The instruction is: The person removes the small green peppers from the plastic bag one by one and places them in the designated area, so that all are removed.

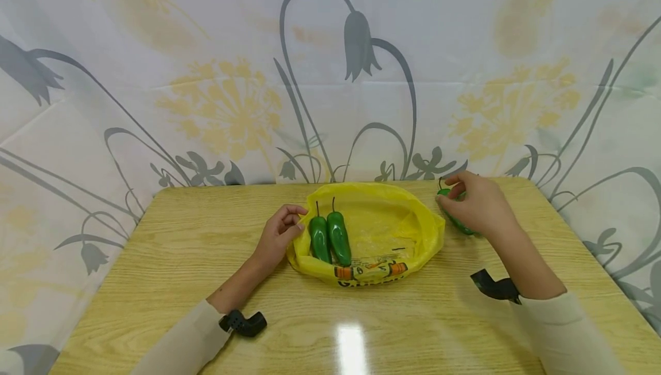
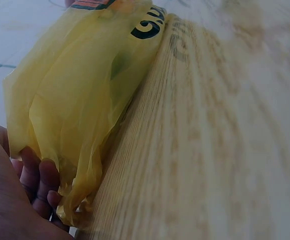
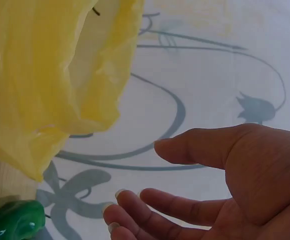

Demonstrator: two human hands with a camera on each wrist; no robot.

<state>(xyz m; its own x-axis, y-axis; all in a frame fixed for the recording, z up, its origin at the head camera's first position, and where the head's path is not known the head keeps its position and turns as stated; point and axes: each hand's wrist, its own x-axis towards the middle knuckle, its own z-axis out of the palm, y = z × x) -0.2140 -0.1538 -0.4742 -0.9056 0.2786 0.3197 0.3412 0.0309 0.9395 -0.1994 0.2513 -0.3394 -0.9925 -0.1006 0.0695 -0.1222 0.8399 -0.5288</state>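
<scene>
A yellow plastic bag sits with its mouth spread wide at the middle of the table. Two glossy green chili peppers lie side by side at its left end, stems pointing away. My left hand pinches the bag's left rim; the left wrist view shows the curled fingers at the gathered yellow plastic. Over on the right, my right hand hovers above another green chili pepper, partly covering it. In the right wrist view the thumb and fingers are apart, holding nothing, with a green pepper lower left.
The wooden table reaches back to a flower-printed cloth hanging behind it. A dark stem tip shows beyond my right hand; whether it belongs to a further pepper is hidden. Black cameras sit on both wrists.
</scene>
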